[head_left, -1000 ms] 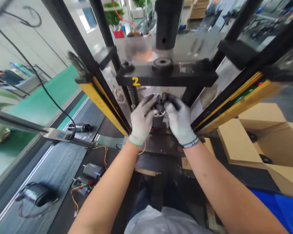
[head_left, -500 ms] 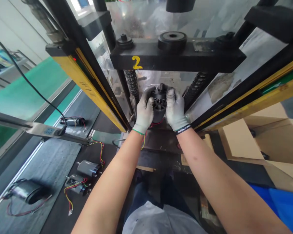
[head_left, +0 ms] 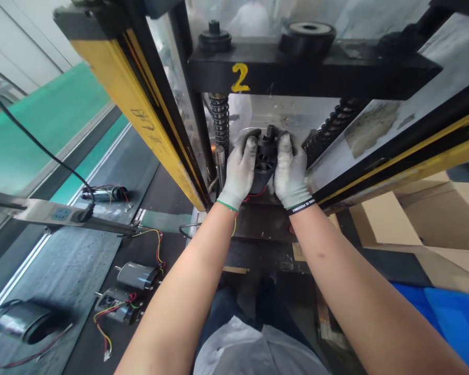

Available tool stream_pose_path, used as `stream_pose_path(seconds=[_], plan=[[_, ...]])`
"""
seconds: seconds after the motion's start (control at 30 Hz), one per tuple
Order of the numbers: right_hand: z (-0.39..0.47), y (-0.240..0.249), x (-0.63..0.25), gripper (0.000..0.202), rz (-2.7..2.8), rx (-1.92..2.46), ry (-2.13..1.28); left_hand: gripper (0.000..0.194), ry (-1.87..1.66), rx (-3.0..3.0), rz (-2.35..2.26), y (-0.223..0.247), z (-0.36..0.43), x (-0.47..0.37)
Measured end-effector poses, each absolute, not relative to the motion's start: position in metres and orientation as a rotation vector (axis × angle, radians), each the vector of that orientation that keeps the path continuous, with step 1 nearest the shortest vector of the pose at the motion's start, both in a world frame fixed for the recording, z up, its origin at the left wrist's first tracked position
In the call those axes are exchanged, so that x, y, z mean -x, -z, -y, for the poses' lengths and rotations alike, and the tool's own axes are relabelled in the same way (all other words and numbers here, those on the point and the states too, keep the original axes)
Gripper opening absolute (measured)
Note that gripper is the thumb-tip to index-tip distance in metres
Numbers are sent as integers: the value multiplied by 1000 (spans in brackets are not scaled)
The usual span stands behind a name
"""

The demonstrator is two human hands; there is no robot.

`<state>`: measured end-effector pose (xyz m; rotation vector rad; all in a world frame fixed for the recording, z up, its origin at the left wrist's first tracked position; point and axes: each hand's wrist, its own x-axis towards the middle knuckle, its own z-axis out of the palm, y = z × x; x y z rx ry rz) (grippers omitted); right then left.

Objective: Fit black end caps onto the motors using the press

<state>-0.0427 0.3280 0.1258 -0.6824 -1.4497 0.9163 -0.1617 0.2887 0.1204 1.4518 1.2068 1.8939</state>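
Cap (head_left: 267, 148) sat over the motor (head_left: 260, 183), below the bar (head_left: 316, 78), hiding the rim visible a second earlier; left hand (head_left: 240, 171) and right hand (head_left: 290, 169) clasped its sides, so the parts seemed aligned.

This looks like a factory or a big workshop. A tall black machine (head_left: 316, 73) has a yellow 2 painted on it and thick springs (head_left: 220, 120) under its bar. Motors (head_left: 136, 274) with bright wires (head_left: 132, 297) lie to the left, some on a long grey belt (head_left: 82, 265). The left hand (head_left: 240, 172) and right hand (head_left: 290, 172) wear work gloves. An open cardboard box (head_left: 389, 219) sits on the right.
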Motion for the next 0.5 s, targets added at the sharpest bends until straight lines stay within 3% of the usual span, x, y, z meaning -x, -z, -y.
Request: stream_pose_path(seconds=[0.5], plan=[[-331, -119, 53, 34, 1452, 708, -861, 57, -1893, -1507, -1136, -109, -305, 164]])
